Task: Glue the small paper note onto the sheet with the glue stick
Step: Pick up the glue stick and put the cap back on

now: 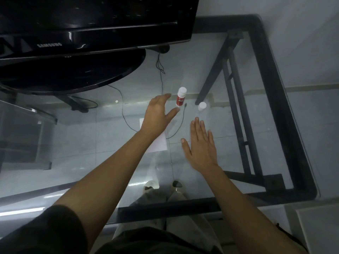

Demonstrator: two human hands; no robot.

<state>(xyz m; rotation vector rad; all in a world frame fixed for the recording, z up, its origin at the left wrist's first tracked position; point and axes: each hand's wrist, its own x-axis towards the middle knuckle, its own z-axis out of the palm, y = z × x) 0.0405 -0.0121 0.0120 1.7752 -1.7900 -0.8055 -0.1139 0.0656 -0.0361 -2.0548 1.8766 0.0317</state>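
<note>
A red and white glue stick (pixel 180 97) stands upright on the glass table. Its white cap (pixel 202 106) stands apart to the right. My left hand (pixel 157 114) is open just left of the glue stick, thumb and fingers spread toward it without touching. A white paper sheet (pixel 159 142) lies on the glass, mostly covered by my left wrist and forearm. My right hand (pixel 200 143) lies flat and open on the glass, to the right of the sheet. I cannot see a separate small note.
A black monitor (pixel 91 24) with its round base (pixel 73 74) fills the far left. The glass table (pixel 247 153) has a black frame (pixel 286 107) at the right and near edges. Thin black cables (pixel 126 118) run under the glass. Legs and shoes show below.
</note>
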